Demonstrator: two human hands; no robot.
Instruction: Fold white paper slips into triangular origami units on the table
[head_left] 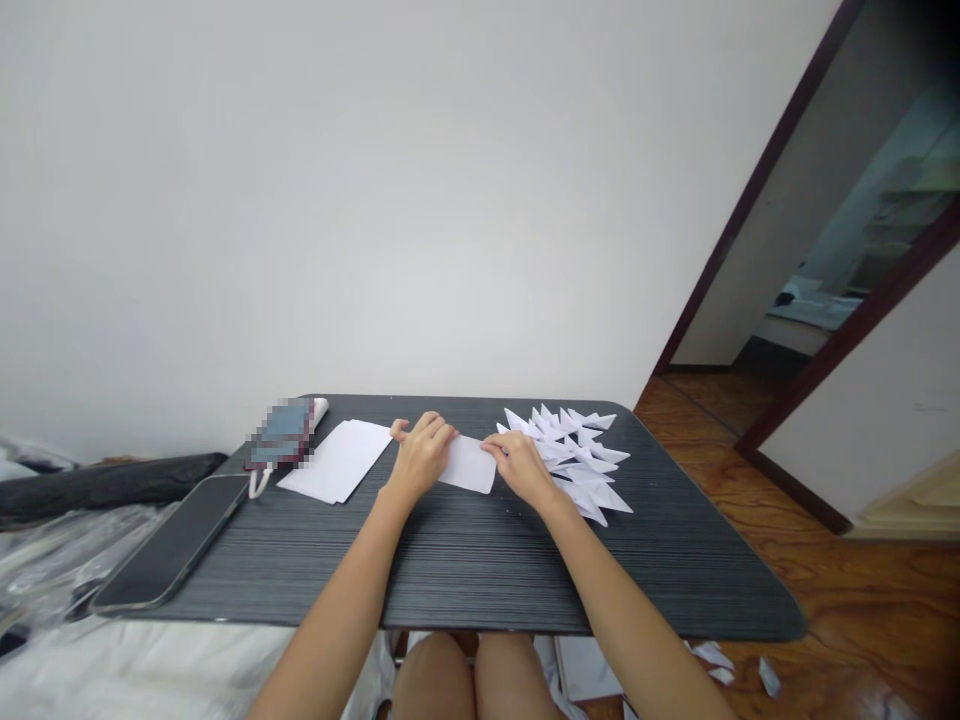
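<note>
A small white sheet of paper lies between my two hands on the dark table. My left hand rests on its left side, fingers bent and pressed to the paper. At the upper right corner, my right hand pinches the edge between thumb and fingers. Just right of that hand, several folded paper pieces with sharp points are clustered. A stack of flat white sheets sits left of my left hand.
The dark wood-grain table stands against a white wall. A phone lies at its left edge, beside a blurred-out device with a white cable. Paper scraps are on the wooden floor at right; a doorway opens beyond.
</note>
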